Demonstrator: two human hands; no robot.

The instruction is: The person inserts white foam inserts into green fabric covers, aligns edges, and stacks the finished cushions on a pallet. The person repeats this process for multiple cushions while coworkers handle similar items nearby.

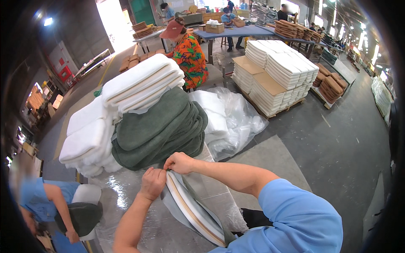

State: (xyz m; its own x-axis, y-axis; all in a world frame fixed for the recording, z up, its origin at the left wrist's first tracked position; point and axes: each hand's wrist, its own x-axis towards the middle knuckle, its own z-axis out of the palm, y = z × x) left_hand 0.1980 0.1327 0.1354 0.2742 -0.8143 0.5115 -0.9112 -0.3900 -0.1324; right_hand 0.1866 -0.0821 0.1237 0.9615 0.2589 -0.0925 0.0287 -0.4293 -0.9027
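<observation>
Head view: at six o'clock, the green-grey cover (173,205) seems pinched by the left hand (153,183) and right hand (179,163) at the eleven-o'clock tip of the white cushion (190,213), fingertip contact being partly hidden; fitting appears underway, an even pull being called for

- In front of you, a table (110,192) is wearing shiny clear plastic; dark green covers (156,130) are lying heaped on it, and white pads (86,133) are standing stacked to their left.
- Your partly covered pad (190,213) is hovering or resting over that plastic; its contact is staying hidden from you.
- Ahead, right, the grey floor (337,143) is carrying a pallet (289,109), which is bearing stacked white cushions (291,74).
- Beyond, a blue-topped table (253,32) is supporting a cardboard box (215,28) and brown cushions (286,28).
</observation>
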